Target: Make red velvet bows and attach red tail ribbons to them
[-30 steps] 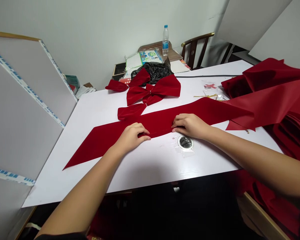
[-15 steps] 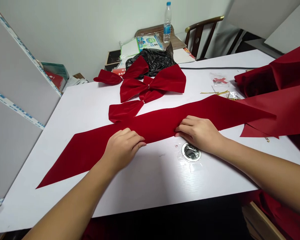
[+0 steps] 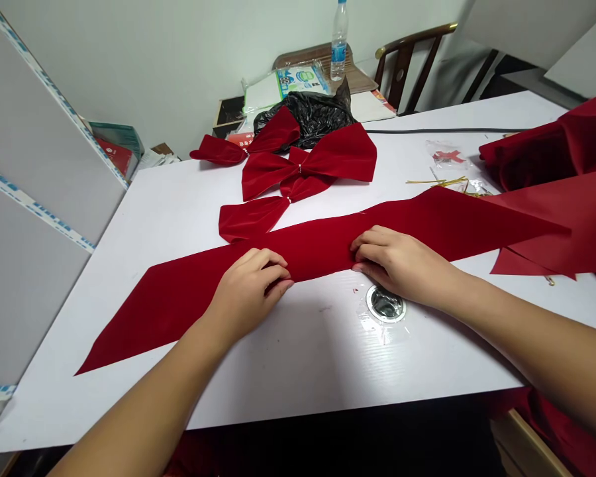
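- left hand (image 3: 248, 293) & right hand (image 3: 402, 266) apart, both clamped on folded middle of red velvet strip (image 3: 318, 250), which lies across counter (image 3: 302, 361)
- loose grip: fold could slip, pile shift
- bows (image 3: 305, 165) just above strip, upper centre: wide pull could crease them
- gold ties (image 3: 440, 181) near strip's right end: could snag, drag

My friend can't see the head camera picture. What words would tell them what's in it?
A left hand and a right hand gather a long red velvet ribbon on a white table. A red velvet bow lies beyond the ribbon, near a black plastic bag.
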Available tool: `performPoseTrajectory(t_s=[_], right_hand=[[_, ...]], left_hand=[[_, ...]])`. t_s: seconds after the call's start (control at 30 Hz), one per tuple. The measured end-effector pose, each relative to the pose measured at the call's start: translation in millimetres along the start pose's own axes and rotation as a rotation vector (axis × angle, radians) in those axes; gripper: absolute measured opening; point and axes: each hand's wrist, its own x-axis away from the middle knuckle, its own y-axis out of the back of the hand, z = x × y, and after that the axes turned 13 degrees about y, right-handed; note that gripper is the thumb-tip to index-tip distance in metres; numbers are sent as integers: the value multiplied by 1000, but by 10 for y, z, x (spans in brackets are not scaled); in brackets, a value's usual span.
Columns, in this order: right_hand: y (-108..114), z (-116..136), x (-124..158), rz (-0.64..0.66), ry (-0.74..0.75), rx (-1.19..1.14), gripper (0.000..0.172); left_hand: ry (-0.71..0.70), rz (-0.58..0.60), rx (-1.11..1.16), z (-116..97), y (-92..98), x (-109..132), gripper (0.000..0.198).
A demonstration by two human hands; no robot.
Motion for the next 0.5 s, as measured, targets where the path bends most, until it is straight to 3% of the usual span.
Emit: performPoseTrajectory(t_s=[0.5], right_hand=[[41, 8, -37, 43, -90, -69, 17]], left_hand=[[59, -33, -23, -9, -32, 38, 16]])
